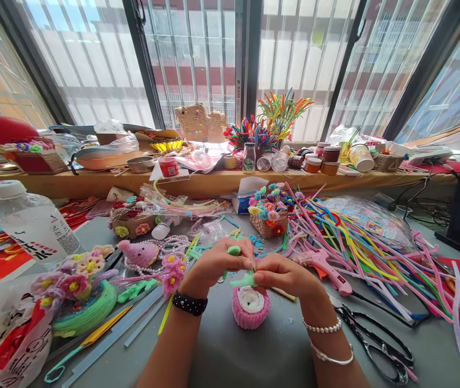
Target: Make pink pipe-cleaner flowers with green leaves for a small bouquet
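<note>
- By the left hand [227, 261], a light green fuzzy chenille piece [244, 281] is pinched narrowly between thumb and fingers; a black studded band [190, 303] is worn on that wrist.
- By the right hand [281, 272], the same chenille piece is gripped with thumb and fingertips drawn close, met against the left fingertips; a beaded bracelet [322, 326] and a silver bangle [332, 358] are worn on that wrist.
- The chenille piece is held at 12 o'clock of a pink ribbed cup [249, 319], which is set upright on the grey table [249, 358]; whether the two are touching cannot be told.
- The cup is filled with a white coiled lining [249, 299], partly hidden by the hands.
- At 2 o'clock of the cup, a pink glue gun [327, 268] is laid near the right hand; beyond it, multicoloured chenille stems [347, 242] are heaped.
- At 4 o'clock, black-handled scissors [348, 315] are placed beside the right forearm.
- At 9 o'clock, a green crescent ornament [88, 318] is topped with chenille flowers [76, 284].
- At 10 o'clock, a pink cone figure [138, 253] is ringed by pearl beads [173, 245].
- At 12 to 1 o'clock, a woven basket [268, 225] is filled with small flowers [269, 205].
</note>
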`<state>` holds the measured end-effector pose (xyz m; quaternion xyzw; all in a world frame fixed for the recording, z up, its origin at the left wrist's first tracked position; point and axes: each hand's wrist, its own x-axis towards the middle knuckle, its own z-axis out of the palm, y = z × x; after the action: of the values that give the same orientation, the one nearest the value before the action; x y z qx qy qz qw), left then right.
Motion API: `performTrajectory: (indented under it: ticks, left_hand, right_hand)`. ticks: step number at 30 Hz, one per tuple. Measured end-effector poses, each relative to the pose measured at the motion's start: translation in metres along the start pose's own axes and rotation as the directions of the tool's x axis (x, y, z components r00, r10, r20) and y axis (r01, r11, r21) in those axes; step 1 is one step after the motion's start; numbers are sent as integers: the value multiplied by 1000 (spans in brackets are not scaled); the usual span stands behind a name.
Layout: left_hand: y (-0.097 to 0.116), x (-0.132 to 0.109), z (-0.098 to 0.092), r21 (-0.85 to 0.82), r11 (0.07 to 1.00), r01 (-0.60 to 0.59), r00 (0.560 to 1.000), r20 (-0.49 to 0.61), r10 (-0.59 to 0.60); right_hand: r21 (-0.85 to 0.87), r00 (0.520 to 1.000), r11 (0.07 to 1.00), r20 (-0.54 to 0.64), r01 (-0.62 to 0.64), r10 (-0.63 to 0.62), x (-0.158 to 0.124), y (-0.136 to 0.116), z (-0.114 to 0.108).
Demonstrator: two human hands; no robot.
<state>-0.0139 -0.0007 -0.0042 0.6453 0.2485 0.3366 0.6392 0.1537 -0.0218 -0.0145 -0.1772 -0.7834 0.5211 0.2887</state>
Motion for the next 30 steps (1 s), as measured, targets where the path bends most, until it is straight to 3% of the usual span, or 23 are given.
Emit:
performTrajectory:
  ticks: [2, 5, 8, 12, 15, 19, 24, 27, 30]
  left_hand:
    - [2, -1, -2, 117, 993, -23, 999, 40, 19]
    - [6, -3, -4, 283, 958, -33, 999, 20, 29]
    - [9, -5, -6, 482, 876, -29, 997, -45, 58]
    - [5, -2, -3, 726, 687, -21, 972, -147, 184]
    - [-2, 4, 2, 819, 574, 12, 928, -223, 298]
    - [-8, 8, 7, 899, 432, 74, 877, -265, 400]
    - [-10, 8, 10, 950, 298, 97, 830, -242, 503]
    - [-13, 8, 13, 972, 216, 91, 811, -198, 550]
    - [-17, 10, 15, 979, 192, 72, 781, -175, 599]
  right_hand:
    - [-62, 995, 997, 86, -43, 48, -2, -2, -3]
    - [-210, 986, 970, 87, -120, 141, -3, -5, -5]
    - [-373, 977, 906, -4, -200, 214, -1, -5, -4]
    - [-494, 928, 787, -239, -370, 286, 5, 1, 1]
    - [-432, 870, 775, -392, -461, 298, 9, 11, 2]
    - [-277, 831, 848, -478, -451, 286, 13, 20, 2]
    - [-166, 819, 897, -500, -411, 283, 14, 20, 2]
    - [-87, 774, 903, -554, -421, 307, 14, 20, 1]
    - [59, 725, 921, -599, -384, 341, 16, 20, 2]
